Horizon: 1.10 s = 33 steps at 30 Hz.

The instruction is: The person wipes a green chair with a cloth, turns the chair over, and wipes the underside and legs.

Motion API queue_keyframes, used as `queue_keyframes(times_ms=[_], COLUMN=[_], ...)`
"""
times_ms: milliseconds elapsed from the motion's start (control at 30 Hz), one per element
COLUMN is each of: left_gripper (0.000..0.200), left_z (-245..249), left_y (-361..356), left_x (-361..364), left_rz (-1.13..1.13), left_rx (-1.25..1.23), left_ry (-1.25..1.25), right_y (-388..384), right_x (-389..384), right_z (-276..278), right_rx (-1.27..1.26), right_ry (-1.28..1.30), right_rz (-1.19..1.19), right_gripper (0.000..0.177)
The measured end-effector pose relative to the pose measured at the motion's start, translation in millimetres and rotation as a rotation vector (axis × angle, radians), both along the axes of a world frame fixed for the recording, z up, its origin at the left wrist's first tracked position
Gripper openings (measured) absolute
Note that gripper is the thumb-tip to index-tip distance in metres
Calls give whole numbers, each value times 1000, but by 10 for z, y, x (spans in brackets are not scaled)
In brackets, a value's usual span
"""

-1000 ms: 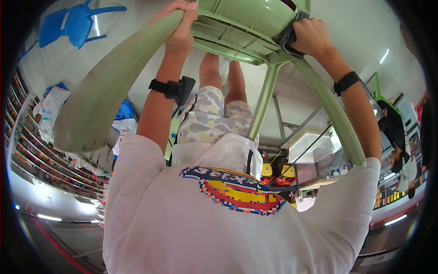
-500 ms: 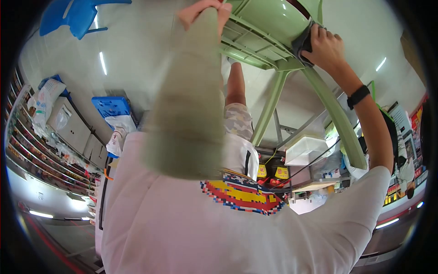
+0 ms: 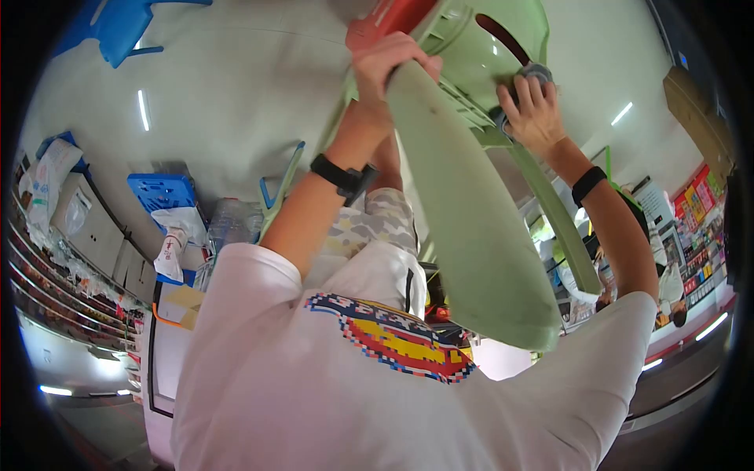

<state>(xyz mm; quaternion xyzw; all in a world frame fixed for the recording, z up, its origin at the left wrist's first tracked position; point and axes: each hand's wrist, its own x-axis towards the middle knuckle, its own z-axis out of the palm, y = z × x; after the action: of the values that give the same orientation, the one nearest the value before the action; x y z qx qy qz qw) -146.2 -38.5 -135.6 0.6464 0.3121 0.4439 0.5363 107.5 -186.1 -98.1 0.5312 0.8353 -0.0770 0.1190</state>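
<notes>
A light-green plastic chair (image 3: 471, 47) is tipped in front of me, its ribbed underside showing and one broad leg (image 3: 475, 212) pointing toward my chest. My left hand (image 3: 393, 67), with a watch at its wrist, is closed around the far end of that leg. On the right, my right hand (image 3: 534, 118) presses a dark grey cloth (image 3: 536, 73) against the chair below its slot-shaped opening. Part of the cloth is hidden beneath the fingers. Another green leg (image 3: 554, 220) slants down past my right forearm.
Behind the green chair is a red plastic piece (image 3: 385, 27). A blue chair (image 3: 114, 31) stands at the far left on the pale floor. A blue stool (image 3: 165, 192) with white bags is left of me, near shelves (image 3: 71, 306). A cardboard box (image 3: 695, 118) lies at right.
The chair has turned, and its near leg swung to the right. My left hand moved right and down, bringing its forearm into view. My right hand with the cloth shifted slightly left and down.
</notes>
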Motion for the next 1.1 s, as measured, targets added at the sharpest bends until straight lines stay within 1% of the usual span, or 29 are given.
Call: queue_keyframes(times_ms=[33,67,200,267,300,367,400,433,500,533,567,633,700,800,833,900,933,967,1033,1100], left_gripper=[18,18,19,21,22,22,22,23,20,19,19,19,18,18,19,21,21,20,21,21], left_z=[-3,26,10,-5,18,-5,-18,-32,-26,-25,-32,-47,-42,1,11,36,45,57,27,24], left_y=[10,-1,-48,-50,-40,1,18,32,19,26,35,38,29,44,54,54,53,51,39,64], left_x=[-14,-23,-30,23,13,-51,-67,-80,-113,-138,-150,-183,-200,-177,-173,-156,-149,-131,-137,-162], left_rz=[2,-6,1,30,32,28,30,34,19,0,-1,-22,-40,-62,-41,-22,-18,-16,-29,-54], left_rx=[4,-17,-66,-64,-76,-82,-98,-115,-83,-55,-60,-57,-53,-42,-79,-102,-108,-113,-103,-104], left_ry=[8,40,66,57,70,89,78,66,64,62,59,50,45,59,60,61,60,57,64,67], right_y=[5,1,240,490,637,858,918,936,970,1055,1064,1027,981,916,905,839,798,712,439,219], right_x=[-36,-34,-134,-313,-417,-610,-604,-614,-654,-692,-753,-831,-817,-815,-811,-762,-726,-637,-330,205], right_z=[-57,-63,-38,-61,-102,-191,-252,-285,-283,-238,-259,-318,-306,-212,-176,-51,33,80,118,332], right_rx=[53,30,-2,-35,-33,-131,-111,-110,-106,-128,-132,30,-16,-20,-6,-97,-198,-184,-417,-641], right_ry=[63,65,60,160,157,267,368,367,423,387,383,399,362,267,264,160,103,101,89,101], right_rz=[96,151,173,69,79,-82,-123,-122,-389,-490,-492,-327,-317,-160,-158,-114,-112,-116,-228,-418], right_gripper=[51,41,34,30,30,35,44,44,46,43,43,45,44,37,37,37,39,39,33,23])
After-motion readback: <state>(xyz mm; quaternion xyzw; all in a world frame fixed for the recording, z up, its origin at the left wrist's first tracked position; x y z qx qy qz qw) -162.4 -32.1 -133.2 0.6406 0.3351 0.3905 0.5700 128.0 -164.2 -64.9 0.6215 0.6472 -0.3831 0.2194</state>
